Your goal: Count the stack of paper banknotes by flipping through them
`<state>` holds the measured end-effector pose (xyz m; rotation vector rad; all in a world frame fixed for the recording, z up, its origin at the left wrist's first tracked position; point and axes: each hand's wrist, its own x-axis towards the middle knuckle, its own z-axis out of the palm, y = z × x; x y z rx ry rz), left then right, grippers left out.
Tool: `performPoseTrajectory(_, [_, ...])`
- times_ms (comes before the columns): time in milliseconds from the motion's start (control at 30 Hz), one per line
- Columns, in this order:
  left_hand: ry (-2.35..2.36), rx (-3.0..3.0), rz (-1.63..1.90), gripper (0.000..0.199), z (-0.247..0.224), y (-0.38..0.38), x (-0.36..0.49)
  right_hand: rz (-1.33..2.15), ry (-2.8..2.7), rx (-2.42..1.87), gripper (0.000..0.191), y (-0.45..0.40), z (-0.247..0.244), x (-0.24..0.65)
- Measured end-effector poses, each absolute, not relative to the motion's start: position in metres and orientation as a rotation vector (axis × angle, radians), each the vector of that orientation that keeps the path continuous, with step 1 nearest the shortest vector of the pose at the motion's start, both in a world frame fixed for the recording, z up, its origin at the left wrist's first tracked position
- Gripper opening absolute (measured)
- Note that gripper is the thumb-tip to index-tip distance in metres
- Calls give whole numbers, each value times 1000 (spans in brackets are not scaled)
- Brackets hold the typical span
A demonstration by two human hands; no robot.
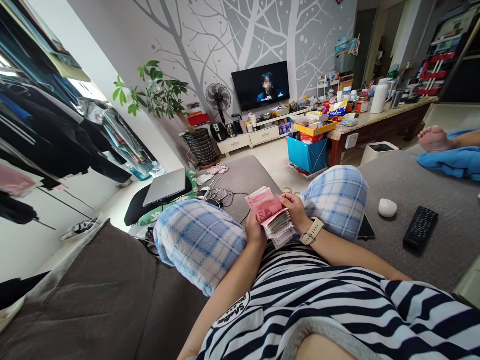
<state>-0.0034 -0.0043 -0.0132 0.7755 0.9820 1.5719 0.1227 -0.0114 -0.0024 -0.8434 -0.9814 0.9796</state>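
A thick stack of banknotes (277,223) is held above my lap, between my knees in blue-and-white plaid trousers (198,235). Pink notes marked 100 fan out at the top, with paler edges bunched below. My left hand (256,231) is closed round the left side of the stack. Thumb and fingers of my right hand (295,210) pinch the upper right edge of a pink note. A pale watch (313,231) sits on my right wrist. Some fingertips are hidden behind the notes.
On the grey sofa to my right lie a white mouse (387,208), a black remote (420,229) and a phone (366,228). Another person's bare foot (435,139) rests beyond them. A laptop (166,187) and cables (221,196) are to the left. Ahead stands a cluttered table (401,109).
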Motion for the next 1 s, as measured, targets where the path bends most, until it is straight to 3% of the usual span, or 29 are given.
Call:
performPoseTrajectory(233, [877,695,1541,19,-8,-7,-1,991,-995,-812,37,-11,-3,123])
performPoseTrajectory(400, [787,709,1481,33,-11,-7,-1,934,-900,-821,41,-6,-4,122])
performPoseTrajectory(567, [776,730,1475,40,-10,-8,0,950,-933,-832,32,-5,-7,123])
performPoseTrajectory(1000, [1034,780,1612,18,-10,-7,-5,971,-971,-844,30,-9,-4,123])
